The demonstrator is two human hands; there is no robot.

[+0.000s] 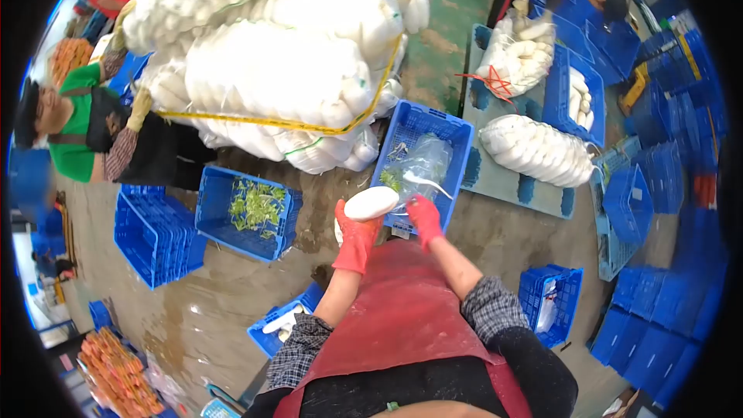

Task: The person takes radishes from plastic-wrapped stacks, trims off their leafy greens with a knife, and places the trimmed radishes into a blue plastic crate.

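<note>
White radish (372,203) points rightward from the left hand (357,238), long axis nearly sideways.

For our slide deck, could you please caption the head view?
Left hand holding a white radish near a blue crate, the right hand close by.

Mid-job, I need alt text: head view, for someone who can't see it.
Red-gloved left hand holds a white vegetable beside the red-gloved right hand, at the near end of a blue crate containing clear plastic. Bundled white vegetables lie beyond.
</note>
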